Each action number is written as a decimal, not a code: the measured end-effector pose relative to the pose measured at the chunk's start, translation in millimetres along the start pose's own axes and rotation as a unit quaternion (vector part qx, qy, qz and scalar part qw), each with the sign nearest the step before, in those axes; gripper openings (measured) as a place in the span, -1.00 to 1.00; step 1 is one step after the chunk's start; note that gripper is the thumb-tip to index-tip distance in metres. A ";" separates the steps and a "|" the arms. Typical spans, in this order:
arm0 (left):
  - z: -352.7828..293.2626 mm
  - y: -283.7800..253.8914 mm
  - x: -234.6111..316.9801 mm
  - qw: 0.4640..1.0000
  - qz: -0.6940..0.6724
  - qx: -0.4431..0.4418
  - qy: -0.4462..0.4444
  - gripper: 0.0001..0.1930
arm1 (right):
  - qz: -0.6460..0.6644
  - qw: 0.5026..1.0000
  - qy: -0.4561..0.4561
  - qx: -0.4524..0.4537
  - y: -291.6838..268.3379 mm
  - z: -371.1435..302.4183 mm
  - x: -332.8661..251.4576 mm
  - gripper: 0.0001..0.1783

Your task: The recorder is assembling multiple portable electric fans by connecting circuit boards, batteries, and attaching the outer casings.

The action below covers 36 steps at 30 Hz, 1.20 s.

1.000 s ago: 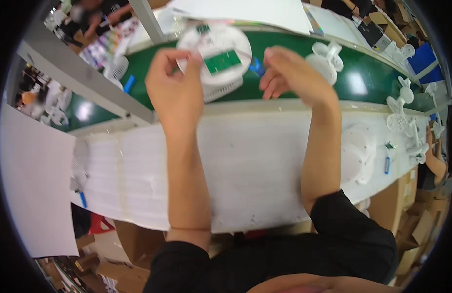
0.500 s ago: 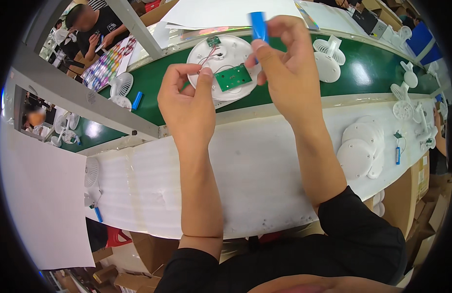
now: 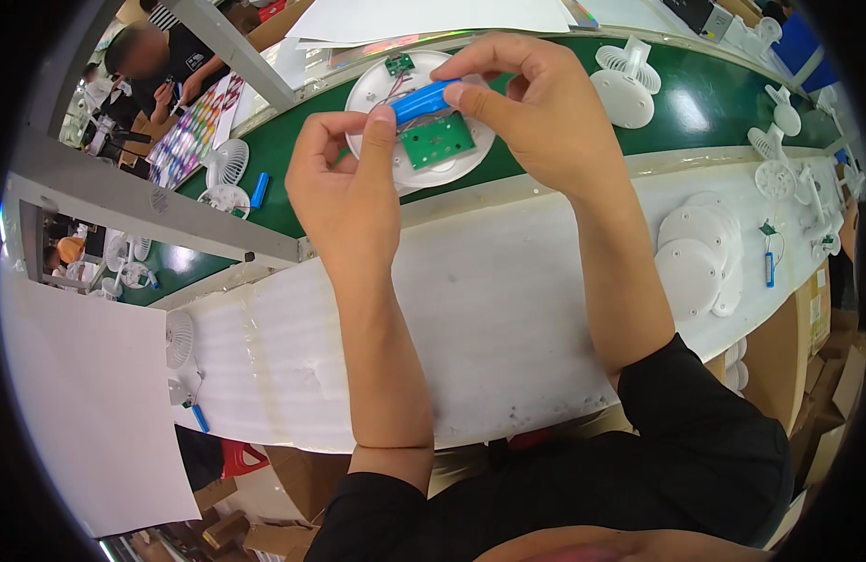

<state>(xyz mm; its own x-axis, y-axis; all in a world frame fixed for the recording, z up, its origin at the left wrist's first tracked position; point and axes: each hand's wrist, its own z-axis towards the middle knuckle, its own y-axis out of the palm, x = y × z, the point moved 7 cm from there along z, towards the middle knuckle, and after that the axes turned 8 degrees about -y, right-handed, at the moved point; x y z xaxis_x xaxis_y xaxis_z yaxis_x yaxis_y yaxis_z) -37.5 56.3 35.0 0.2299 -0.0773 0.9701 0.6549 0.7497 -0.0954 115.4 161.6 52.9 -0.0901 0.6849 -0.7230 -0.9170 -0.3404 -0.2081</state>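
Note:
Both my hands hold a blue cylindrical battery (image 3: 422,101) at a slant above a round white fan base (image 3: 367,75). My left hand (image 3: 351,192) pinches its left end between thumb and fingers. The right end sits between the thumb and fingertips of my right hand (image 3: 550,122). Just below the battery, a green circuit board (image 3: 440,140) lies on the base. A smaller green board (image 3: 398,65) rests near the base's far edge, with thin wires running from it toward the battery. My fingers hide part of the base.
Assembled white fans (image 3: 626,80) stand on the green belt (image 3: 681,112) to the right, another fan (image 3: 227,164) to the left. White round covers (image 3: 688,276) are piled on the white bench (image 3: 508,300). A grey metal post (image 3: 161,201) crosses the left side. A person (image 3: 157,61) works beyond it.
My right hand has brought the battery down and left, turning it from upright to nearly level over the base. My left hand now grips its other end.

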 end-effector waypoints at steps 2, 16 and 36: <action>1.3 -1.7 -2.1 0.999 0.034 0.004 0.013 -0.82 | -0.102 0.994 -0.045 0.009 -0.5 -0.7 -2.7 -0.84; 3.7 -1.7 -6.2 1.000 0.003 0.001 0.018 -0.87 | 0.114 0.990 0.055 -0.069 -5.1 9.3 33.4 -0.81; 13.4 12.9 -26.7 0.994 -0.033 -0.100 -0.028 -0.85 | -0.469 0.849 0.212 0.115 -223.8 -214.8 -54.2 -0.70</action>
<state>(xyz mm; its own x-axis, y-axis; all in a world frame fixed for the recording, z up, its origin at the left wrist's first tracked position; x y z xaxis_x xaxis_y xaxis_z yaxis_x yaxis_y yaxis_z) -44.8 76.7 10.8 0.1450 -0.0804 0.9862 0.7987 0.5978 -0.0687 409.0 62.3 -2.8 0.8260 0.2742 -0.4926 -0.5637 0.3961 -0.7248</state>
